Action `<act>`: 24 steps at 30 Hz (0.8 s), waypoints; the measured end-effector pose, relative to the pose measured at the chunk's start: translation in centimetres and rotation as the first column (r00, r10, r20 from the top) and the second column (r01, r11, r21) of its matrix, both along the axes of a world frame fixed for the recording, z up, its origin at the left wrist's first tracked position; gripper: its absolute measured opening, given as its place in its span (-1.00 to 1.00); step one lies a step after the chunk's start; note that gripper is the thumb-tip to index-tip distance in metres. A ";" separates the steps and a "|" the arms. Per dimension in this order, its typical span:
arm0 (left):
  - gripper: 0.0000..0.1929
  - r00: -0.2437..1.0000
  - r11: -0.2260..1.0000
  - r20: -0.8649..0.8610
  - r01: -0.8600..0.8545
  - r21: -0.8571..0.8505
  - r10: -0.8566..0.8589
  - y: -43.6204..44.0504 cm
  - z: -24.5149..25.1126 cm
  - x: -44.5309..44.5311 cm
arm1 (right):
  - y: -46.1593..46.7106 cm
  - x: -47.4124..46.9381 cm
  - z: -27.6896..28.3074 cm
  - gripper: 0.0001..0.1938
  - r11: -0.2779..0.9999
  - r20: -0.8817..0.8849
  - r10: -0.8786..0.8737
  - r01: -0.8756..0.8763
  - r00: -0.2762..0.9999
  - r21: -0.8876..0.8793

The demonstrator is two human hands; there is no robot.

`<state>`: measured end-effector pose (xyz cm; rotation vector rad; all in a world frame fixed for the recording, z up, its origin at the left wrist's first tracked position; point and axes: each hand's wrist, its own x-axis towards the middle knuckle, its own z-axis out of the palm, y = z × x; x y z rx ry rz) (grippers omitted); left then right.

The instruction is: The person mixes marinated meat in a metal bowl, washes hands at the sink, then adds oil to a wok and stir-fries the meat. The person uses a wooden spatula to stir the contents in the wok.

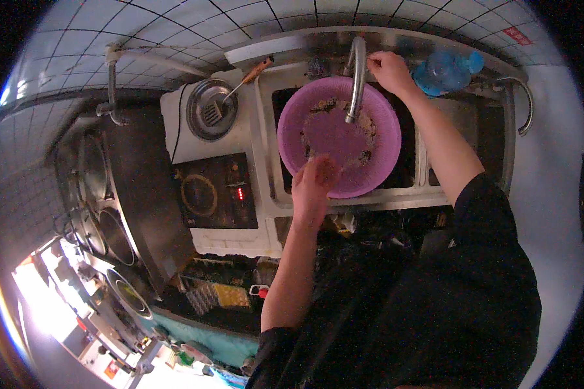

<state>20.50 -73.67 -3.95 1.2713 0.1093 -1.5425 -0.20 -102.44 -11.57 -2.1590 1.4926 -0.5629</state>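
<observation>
A round pink-purple plastic basin (338,138) sits in the left bowl of the sink (267,160), with dark and tan bits of residue in a ring inside it. My left hand (313,182) is over the basin's near left rim; its fingers are blurred, and I cannot tell whether they grip anything. Arching above the basin, the metal faucet (357,78) points its spout down into it. My right hand (390,72) is just right of the faucet's neck, fingers curled. Whether it touches a faucet handle is hidden.
Right of my right hand lies a blue plastic bottle (443,73). A second curved faucet (530,107) stands at the far right. On the left are a metal pan (211,119) holding a slotted spatula (214,112) and an induction cooker (216,192) with a lit red display.
</observation>
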 end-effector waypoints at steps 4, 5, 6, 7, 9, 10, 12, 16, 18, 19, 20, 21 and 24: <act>-0.62 0.971 0.991 -0.205 -0.130 -0.020 0.123 -4.2 -1.6 -1.2 | 2.5 -0.5 0.0 -0.78 0.999 0.052 -0.016 0.013 0.999 0.048; -0.61 0.961 0.986 -0.225 -0.166 -0.012 0.159 -5.3 -2.0 -1.5 | 3.1 -0.8 -0.2 -0.79 0.997 0.060 -0.040 0.036 0.997 0.067; -0.61 0.949 0.979 -0.244 -0.204 -0.004 0.197 -6.3 -2.8 -1.8 | 3.8 -0.8 0.5 -0.76 0.996 0.085 -0.044 0.037 0.995 0.075; -0.60 0.936 0.971 -0.263 -0.240 0.009 0.233 -7.2 -3.4 -2.1 | 5.2 -0.5 0.6 -0.75 0.986 0.224 -0.107 0.075 0.969 0.148; -0.58 0.960 0.978 -0.190 -0.208 0.002 0.205 -9.1 -4.5 -2.8 | 9.2 1.3 1.1 -0.71 0.946 0.470 -0.250 0.110 0.846 0.304; -0.57 0.971 0.981 -0.148 -0.192 0.000 0.190 -9.6 -5.0 -3.0 | 12.3 3.4 3.6 -0.74 0.826 0.568 -0.402 0.017 0.718 0.563; -0.54 0.956 0.978 -0.244 -0.188 -0.089 0.162 -9.7 -6.1 -3.2 | 15.5 6.8 1.7 -0.79 0.674 0.606 -0.553 -0.120 0.572 0.729; -0.47 0.898 0.945 -0.362 -0.309 -0.109 0.251 -8.4 -2.8 -4.3 | 16.5 11.8 -7.3 -0.74 0.728 0.521 -0.523 0.035 0.675 0.685; -0.47 0.948 0.981 -0.271 -0.186 -0.052 0.166 -8.0 -1.8 -4.9 | 16.0 13.0 -8.4 -0.68 0.747 0.440 -0.528 0.151 0.726 0.648; -0.46 0.966 0.992 -0.228 -0.127 -0.022 0.119 -7.8 -1.5 -5.2 | 16.2 12.6 -8.6 -0.67 0.828 0.514 -0.455 0.133 0.727 0.545; -0.38 0.988 0.996 -0.126 -0.079 0.050 0.085 -7.7 -1.6 -5.4 | 16.5 12.3 -8.9 -0.67 0.893 0.577 -0.376 0.118 0.725 0.434; -0.37 0.981 0.994 -0.161 -0.108 0.031 0.111 -7.4 -2.7 -5.3 | 17.2 12.0 -7.9 -0.68 0.925 0.624 -0.307 0.071 0.719 0.373; -0.35 0.944 0.975 -0.284 -0.203 -0.092 0.170 -6.1 -10.0 -4.2 | 20.4 10.8 0.3 -0.72 0.920 0.691 -0.261 -0.043 0.674 0.390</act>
